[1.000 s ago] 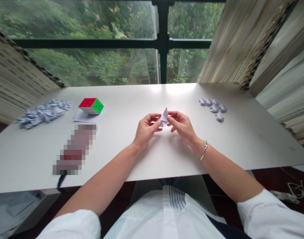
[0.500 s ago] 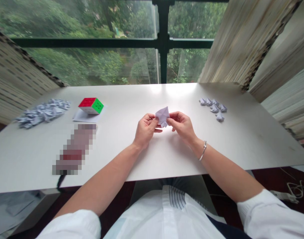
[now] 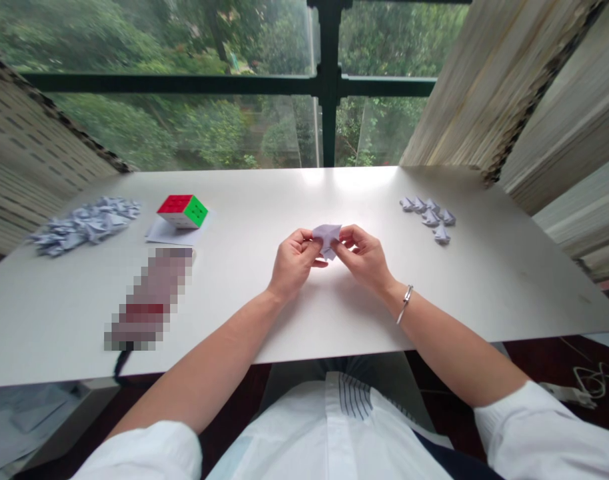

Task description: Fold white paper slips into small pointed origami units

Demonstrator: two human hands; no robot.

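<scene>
A small piece of folded white paper (image 3: pixel 327 235) is held in the air above the middle of the table. My left hand (image 3: pixel 295 261) pinches its left side between thumb and fingers. On the other side, my right hand (image 3: pixel 363 257) grips the paper's right edge, its thumb pressed on the front near the lower folds. Both thumbs lie close together on the paper. The fingers behind the sheet are partly hidden. A silver bracelet (image 3: pixel 405 304) circles my right wrist.
On the white table (image 3: pixel 234 313), a large pile of folded paper pieces (image 3: pixel 87 225) lies far left. Beside it a puzzle cube (image 3: pixel 182 211) rests on white paper sheets (image 3: pixel 172 233). A pixelated flat object (image 3: pixel 149 300) lies nearer. Several folded paper pieces (image 3: pixel 431 213) sit at the right.
The paper's upper part has tipped and its outline looks flatter. My right thumb has moved inward and down across it, closer to the left thumb.
</scene>
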